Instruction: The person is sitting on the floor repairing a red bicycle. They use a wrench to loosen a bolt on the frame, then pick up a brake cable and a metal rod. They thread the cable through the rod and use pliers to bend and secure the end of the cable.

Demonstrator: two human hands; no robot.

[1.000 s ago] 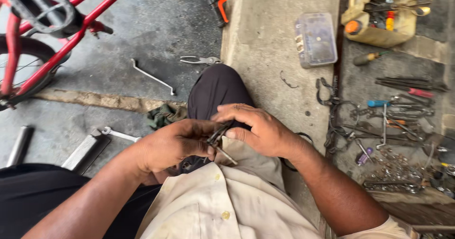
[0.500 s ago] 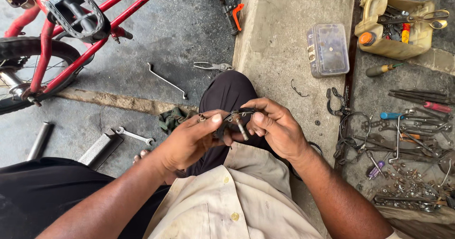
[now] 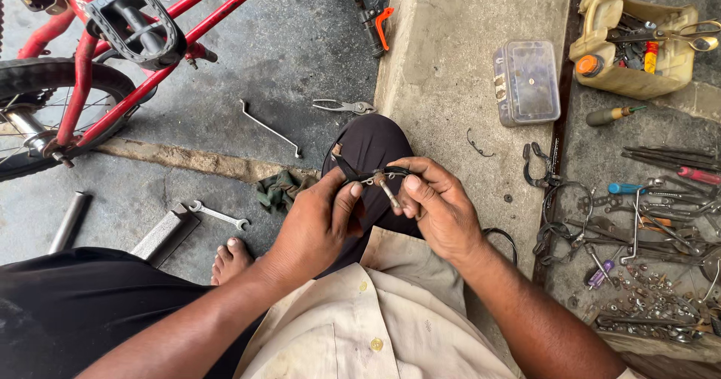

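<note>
Pinching a small black brake part (image 3: 373, 176) over the knee, the left hand (image 3: 315, 225) and right hand (image 3: 439, 206) both grip it; stiff, light metal, probably best held by its ends.

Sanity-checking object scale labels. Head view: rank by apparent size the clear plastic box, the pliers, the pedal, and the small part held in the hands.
1. pedal, though it sits nearer the camera, so unsure against the box
2. clear plastic box
3. pliers
4. small part, pinched between the left hand and right hand; partly hidden by fingers
</note>
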